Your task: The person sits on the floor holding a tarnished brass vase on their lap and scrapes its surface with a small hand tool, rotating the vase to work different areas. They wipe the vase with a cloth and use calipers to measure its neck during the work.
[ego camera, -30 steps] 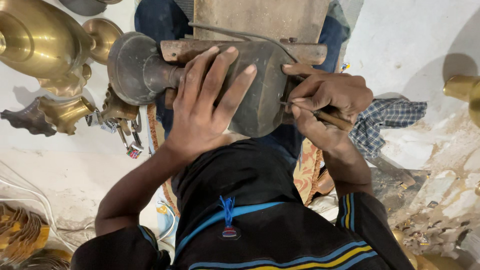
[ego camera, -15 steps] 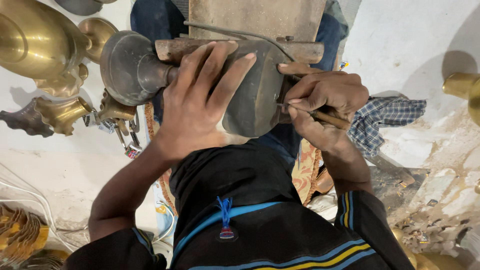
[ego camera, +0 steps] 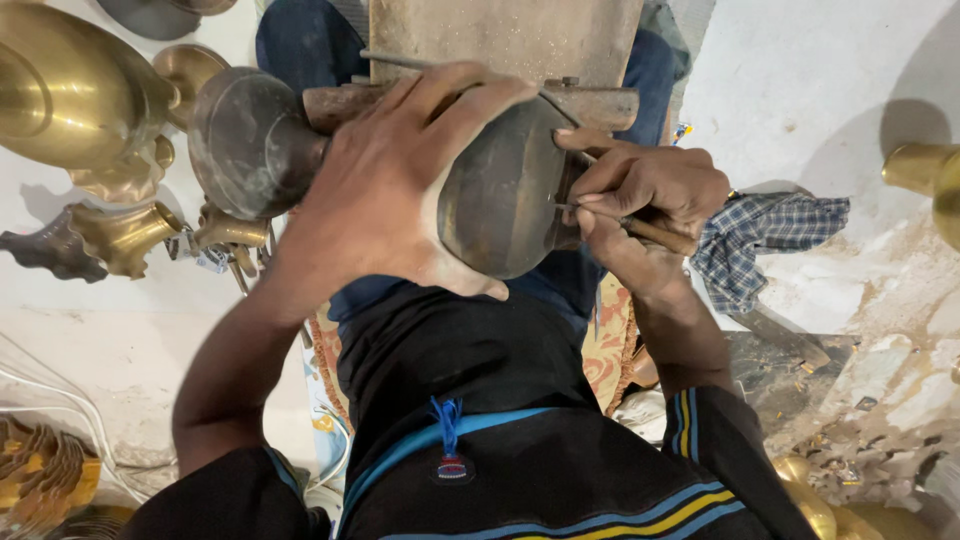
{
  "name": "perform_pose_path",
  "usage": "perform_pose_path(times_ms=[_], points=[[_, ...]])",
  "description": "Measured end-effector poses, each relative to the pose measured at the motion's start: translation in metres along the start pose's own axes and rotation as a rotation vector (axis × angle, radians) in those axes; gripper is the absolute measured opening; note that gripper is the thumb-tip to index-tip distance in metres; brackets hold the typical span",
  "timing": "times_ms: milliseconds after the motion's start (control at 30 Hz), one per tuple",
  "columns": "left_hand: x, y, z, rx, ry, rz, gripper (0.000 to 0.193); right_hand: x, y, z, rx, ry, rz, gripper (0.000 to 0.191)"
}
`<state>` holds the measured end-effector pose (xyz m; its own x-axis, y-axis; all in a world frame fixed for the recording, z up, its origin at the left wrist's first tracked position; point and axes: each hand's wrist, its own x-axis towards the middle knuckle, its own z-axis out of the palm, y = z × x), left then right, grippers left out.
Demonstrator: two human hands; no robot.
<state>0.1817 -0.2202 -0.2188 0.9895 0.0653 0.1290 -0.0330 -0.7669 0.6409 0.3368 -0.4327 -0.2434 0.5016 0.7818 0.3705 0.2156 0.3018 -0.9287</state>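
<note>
So the dark metal vase (ego camera: 500, 200) is lying on its side across the person's lap, braced against a worn wooden block (ego camera: 500, 40) that sits between the knees. The left hand (ego camera: 400, 190) is spread flat over the vase's body, fingers pressing it down, palm wrapped over the curve near the neck. The right hand (ego camera: 650, 195) is clenched around a thin tool (ego camera: 640, 225) with a wooden handle, its tip touching the vase's wide end. The vase's flared foot (ego camera: 250, 140) points off to the left. Past that, on the white floor (ego camera: 820, 70), there's a big shiny brass vase (ego camera: 70, 100) and a few smaller brass pieces (ego camera: 120, 235) just beside it. On the right, near the tool hand, a checked cloth (ego camera: 770, 240) lies crumpled on the floor, and another brass piece (ego camera: 925, 175) pokes in at the right edge.
</note>
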Motion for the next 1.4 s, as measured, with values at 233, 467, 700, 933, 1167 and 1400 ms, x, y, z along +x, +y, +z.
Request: perform_pose_path(times_ms=[233,467,700,933,1167,1400], points=[[-0.028,-0.006,0.024,0.221,0.235,0.183,0.071,0.004,-0.006,0.003,-0.054,-0.033,-0.005,0.026],[-0.031,-0.015,0.028,0.090,0.324,0.192,0.078,0.007,-0.011,0.005,-0.053,-0.053,0.024,0.024],[-0.026,-0.015,0.023,-0.001,0.285,0.159,0.102,0.011,-0.006,0.007,-0.066,-0.070,-0.049,0.027],[-0.022,-0.016,0.016,-0.083,0.217,0.126,0.116,0.010,-0.008,0.006,-0.058,-0.077,-0.006,0.029],[-0.011,-0.025,0.003,-0.222,0.089,0.095,0.123,0.012,-0.010,0.006,-0.065,-0.104,-0.026,0.026],[-0.035,-0.016,0.028,0.077,0.318,0.160,0.093,0.013,-0.011,0.009,-0.050,-0.027,-0.024,0.029]])
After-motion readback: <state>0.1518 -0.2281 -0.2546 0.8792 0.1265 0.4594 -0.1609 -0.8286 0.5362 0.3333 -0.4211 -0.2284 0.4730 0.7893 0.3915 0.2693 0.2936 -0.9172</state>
